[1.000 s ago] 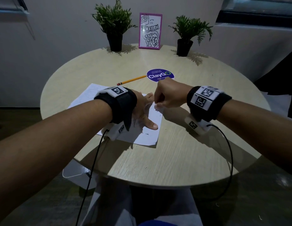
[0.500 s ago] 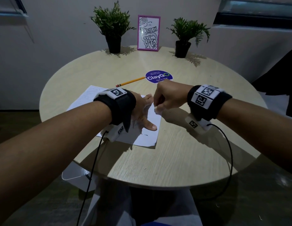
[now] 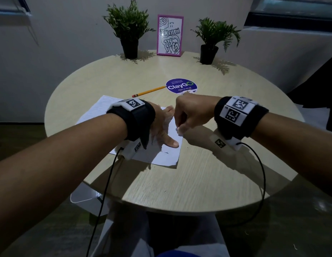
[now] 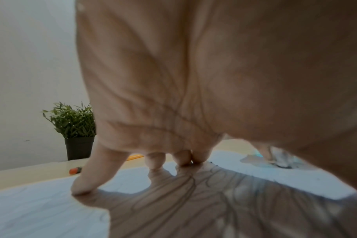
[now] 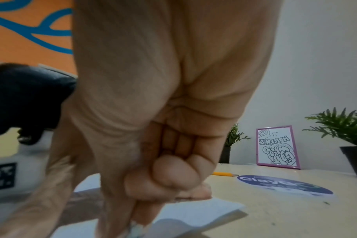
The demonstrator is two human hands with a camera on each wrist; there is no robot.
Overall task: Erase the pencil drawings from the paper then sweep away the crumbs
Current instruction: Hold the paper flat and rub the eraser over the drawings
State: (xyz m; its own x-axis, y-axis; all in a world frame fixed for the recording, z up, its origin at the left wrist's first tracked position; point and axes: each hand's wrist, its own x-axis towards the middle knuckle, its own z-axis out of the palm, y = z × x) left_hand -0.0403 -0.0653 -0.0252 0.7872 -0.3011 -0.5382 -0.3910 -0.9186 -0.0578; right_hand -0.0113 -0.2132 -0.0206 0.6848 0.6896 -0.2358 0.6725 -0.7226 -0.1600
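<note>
Fingers, right hand (image 3: 191,115): curled tight, pinching a small whitish eraser (image 3: 180,129) whose tip meets the sheet's right edge, middle of the frame.
Fingers, left hand (image 3: 161,125): spread straight, tips (image 4: 81,186) and thumb pressing flat, holding nothing.
Paper (image 3: 161,156): thin white sheet lying flat on the surface (image 3: 198,173), centre-left of the frame, faint pencil lines across it; some dark marks near its lower right corner.
Handling: light and limp, likely to buckle or tear under rubbing, so pin it close beside the eraser; the eraser looks soft and grippy, best pinched low.
Materials: pale wood-grain round top; yellow pencil (image 3: 149,91) just above the sheet.
Crumbs: too small to tell.
</note>
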